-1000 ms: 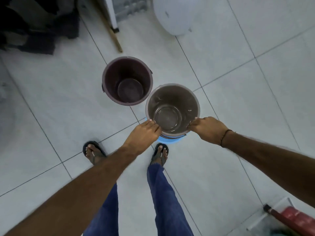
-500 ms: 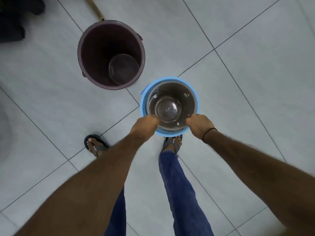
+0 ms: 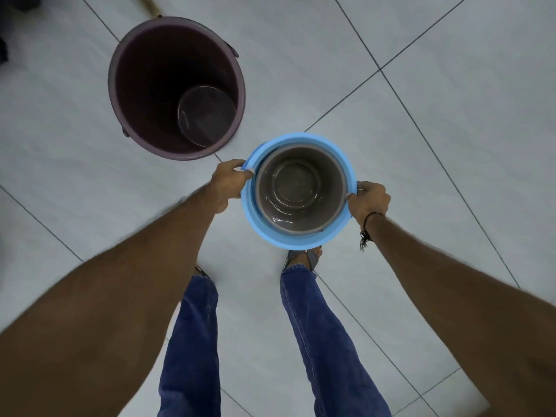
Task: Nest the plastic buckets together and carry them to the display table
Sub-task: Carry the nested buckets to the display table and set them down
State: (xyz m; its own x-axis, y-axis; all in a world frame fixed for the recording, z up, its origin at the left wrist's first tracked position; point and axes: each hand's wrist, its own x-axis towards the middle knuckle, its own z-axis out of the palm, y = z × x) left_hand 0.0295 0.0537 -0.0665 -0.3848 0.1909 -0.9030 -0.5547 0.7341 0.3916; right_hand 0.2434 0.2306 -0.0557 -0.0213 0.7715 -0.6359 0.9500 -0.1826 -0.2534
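A grey bucket (image 3: 301, 188) sits nested inside a blue bucket (image 3: 288, 237), whose rim shows all around it. My left hand (image 3: 230, 180) grips the blue rim on the left side. My right hand (image 3: 368, 198) grips the rim on the right side. The pair stands just in front of my feet on the tiled floor; I cannot tell whether it rests on the floor or is lifted. A larger dark maroon bucket (image 3: 177, 88) stands empty and upright on the floor to the upper left, apart from the nested pair.
Pale floor tiles (image 3: 436, 115) spread on all sides. A wooden stick end (image 3: 149, 6) lies beyond the maroon bucket at the top edge. My legs in blue jeans (image 3: 319, 326) and sandals stand right below the buckets.
The grey bucket has sunk deeper into the blue one, so more blue rim shows. Both hands moved from the grey rim out to the blue rim's sides. The view has come closer.
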